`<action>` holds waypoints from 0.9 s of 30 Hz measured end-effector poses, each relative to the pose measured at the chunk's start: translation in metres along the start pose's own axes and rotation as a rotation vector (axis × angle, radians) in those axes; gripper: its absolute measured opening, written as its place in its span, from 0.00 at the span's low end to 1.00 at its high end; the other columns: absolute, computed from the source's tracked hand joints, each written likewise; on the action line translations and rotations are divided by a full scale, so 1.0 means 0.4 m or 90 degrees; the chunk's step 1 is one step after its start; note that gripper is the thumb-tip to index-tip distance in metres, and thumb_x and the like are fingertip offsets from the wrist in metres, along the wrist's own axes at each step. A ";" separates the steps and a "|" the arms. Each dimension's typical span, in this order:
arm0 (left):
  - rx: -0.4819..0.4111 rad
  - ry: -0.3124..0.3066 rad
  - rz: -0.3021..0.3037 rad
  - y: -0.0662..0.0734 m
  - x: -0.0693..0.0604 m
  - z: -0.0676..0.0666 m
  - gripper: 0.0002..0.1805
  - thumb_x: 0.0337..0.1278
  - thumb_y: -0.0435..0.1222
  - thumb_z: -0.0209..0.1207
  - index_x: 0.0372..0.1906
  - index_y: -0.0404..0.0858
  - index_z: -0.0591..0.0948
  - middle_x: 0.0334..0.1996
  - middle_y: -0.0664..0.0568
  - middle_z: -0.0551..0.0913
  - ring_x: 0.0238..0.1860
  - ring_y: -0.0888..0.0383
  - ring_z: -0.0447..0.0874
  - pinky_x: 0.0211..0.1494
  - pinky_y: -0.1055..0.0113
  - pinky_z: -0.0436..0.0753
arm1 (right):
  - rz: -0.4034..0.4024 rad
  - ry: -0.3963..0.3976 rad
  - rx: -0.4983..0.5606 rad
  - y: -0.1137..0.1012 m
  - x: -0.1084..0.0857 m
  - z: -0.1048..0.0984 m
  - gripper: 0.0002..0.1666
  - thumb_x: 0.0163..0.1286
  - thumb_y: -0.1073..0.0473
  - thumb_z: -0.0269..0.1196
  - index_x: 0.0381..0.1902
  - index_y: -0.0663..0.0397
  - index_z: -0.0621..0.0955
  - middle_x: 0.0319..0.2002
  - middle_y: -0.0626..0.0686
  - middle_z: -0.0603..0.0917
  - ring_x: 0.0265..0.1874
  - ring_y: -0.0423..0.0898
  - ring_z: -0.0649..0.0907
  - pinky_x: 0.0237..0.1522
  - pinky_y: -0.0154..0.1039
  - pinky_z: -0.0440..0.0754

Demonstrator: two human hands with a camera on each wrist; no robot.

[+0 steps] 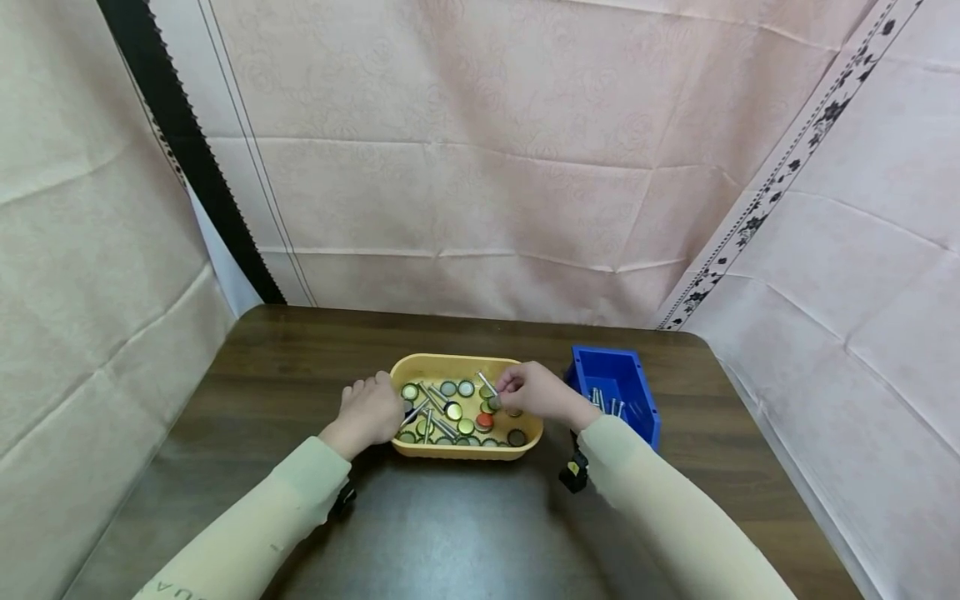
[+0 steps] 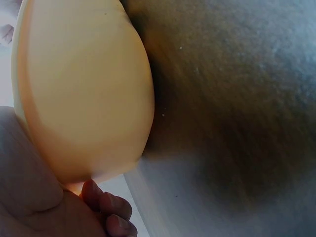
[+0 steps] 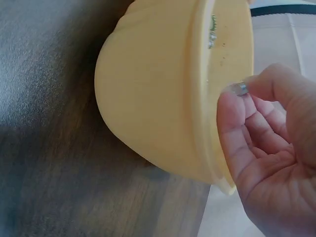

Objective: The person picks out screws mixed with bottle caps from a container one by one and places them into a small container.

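Note:
A yellow oval tub [image 1: 467,452] on the table holds mixed bottle caps and silver bolts, one cap [image 1: 485,422] being red-orange. My left hand [image 1: 369,410] grips the tub's left end, its thumb over the rim and its curled fingers on the outside in the left wrist view. Above the tub's right part, my right hand [image 1: 542,392] pinches a silver bolt [image 1: 487,383] between thumb and forefinger. Only a short silver end of that bolt [image 3: 239,89] shows in the right wrist view.
A blue bin [image 1: 651,417] stands right of the tub, with several bolts [image 1: 617,407] inside; my right forearm partly covers it. The brown wooden table [image 1: 315,350] meets hanging pale cloth [image 1: 450,208] behind and at both sides.

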State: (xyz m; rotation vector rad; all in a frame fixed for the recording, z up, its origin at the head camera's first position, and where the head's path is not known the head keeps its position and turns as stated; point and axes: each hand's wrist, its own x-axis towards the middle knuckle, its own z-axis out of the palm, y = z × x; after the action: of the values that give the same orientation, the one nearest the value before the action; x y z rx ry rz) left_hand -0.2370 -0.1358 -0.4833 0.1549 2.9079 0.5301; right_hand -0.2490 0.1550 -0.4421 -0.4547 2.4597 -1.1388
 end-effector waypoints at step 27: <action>0.000 -0.003 0.006 -0.004 0.003 0.001 0.15 0.71 0.43 0.45 0.42 0.32 0.66 0.29 0.44 0.70 0.35 0.44 0.66 0.42 0.52 0.62 | 0.059 0.120 0.190 0.102 -0.117 -0.132 0.18 0.67 0.62 0.64 0.49 0.69 0.76 0.42 0.66 0.83 0.43 0.60 0.83 0.47 0.52 0.79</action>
State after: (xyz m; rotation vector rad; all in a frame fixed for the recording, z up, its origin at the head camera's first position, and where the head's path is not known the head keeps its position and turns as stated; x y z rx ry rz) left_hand -0.2383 -0.1371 -0.4846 0.1708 2.9037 0.5295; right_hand -0.2384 0.2352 -0.4326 -0.1504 2.3769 -1.5381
